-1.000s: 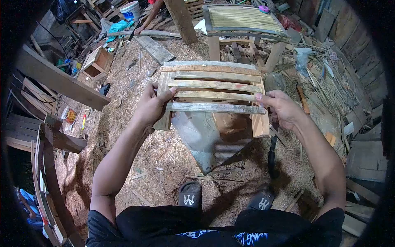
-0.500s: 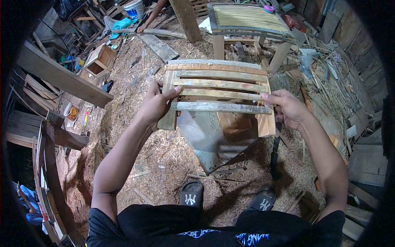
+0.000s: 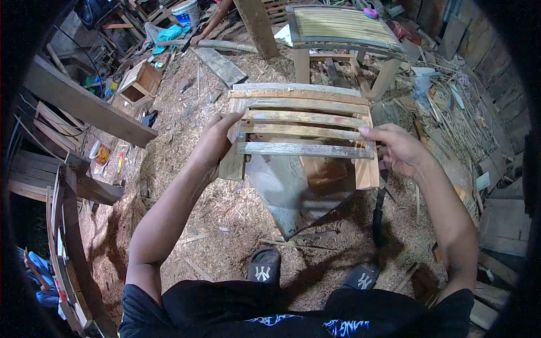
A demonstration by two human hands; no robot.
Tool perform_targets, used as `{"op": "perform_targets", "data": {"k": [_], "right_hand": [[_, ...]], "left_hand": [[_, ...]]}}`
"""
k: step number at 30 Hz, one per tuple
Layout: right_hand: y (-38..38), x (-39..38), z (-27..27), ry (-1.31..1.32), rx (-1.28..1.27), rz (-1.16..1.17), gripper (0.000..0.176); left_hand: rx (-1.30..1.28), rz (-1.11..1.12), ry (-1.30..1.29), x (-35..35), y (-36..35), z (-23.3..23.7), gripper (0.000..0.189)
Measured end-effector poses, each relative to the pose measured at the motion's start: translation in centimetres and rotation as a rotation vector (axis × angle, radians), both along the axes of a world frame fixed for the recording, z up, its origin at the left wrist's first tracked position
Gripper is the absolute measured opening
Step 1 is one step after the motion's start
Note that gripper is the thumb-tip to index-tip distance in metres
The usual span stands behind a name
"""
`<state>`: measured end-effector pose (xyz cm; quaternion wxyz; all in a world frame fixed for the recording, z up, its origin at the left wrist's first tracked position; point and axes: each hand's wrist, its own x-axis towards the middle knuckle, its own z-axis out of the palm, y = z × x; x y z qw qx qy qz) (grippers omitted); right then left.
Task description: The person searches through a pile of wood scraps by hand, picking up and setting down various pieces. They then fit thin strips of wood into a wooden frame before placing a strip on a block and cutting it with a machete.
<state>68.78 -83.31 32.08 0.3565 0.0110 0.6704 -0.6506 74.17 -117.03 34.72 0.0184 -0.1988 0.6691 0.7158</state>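
A small wooden slatted frame [image 3: 307,117], with several curved slats across two side pieces, is held out in front of me. On its left side piece my left hand [image 3: 218,139] is closed, thumb up along the slat ends. My right hand [image 3: 397,147] grips the right side piece, its thumb pressed on a slat end. Some fingers of both hands are hidden behind the wood. Beneath the frame lies a grey metal-looking sheet [image 3: 282,197], partly covered by it.
Shavings cover the floor [image 3: 191,225]. A slatted bamboo-topped table [image 3: 344,28] stands ahead, beside a wooden post [image 3: 256,28]. Another person's hand [image 3: 197,39] rests on a long pole [image 3: 228,45]. A wooden box [image 3: 140,81] and a beam [image 3: 90,104] are at left.
My left thumb has slid up along the slat ends, from the middle slats to a higher one. The frame stays nearly in place, and the other person's arm has shifted slightly.
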Motion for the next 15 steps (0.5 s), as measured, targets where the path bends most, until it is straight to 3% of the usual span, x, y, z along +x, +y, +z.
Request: {"op": "perform_targets", "data": {"k": [3, 5, 8, 15], "right_hand": [[-0.9, 0.8, 0.8, -0.049, -0.029, -0.176, 0.049], [-0.8, 0.5, 0.1, -0.035, -0.017, -0.153, 0.05], [-0.9, 0.6, 0.1, -0.012, 0.009, -0.142, 0.05], [-0.5, 0.3, -0.3, -0.006, -0.024, -0.095, 0.048]], "left_hand": [[0.018, -0.037, -0.026, -0.4, -0.4, -0.4, 0.035], [-0.159, -0.035, -0.025, -0.5, -0.5, -0.7, 0.035], [-0.22, -0.045, -0.006, -0.2, -0.3, -0.4, 0.038], [-0.126, -0.053, 0.027, 0.2, 0.0, -0.3, 0.034]]}}
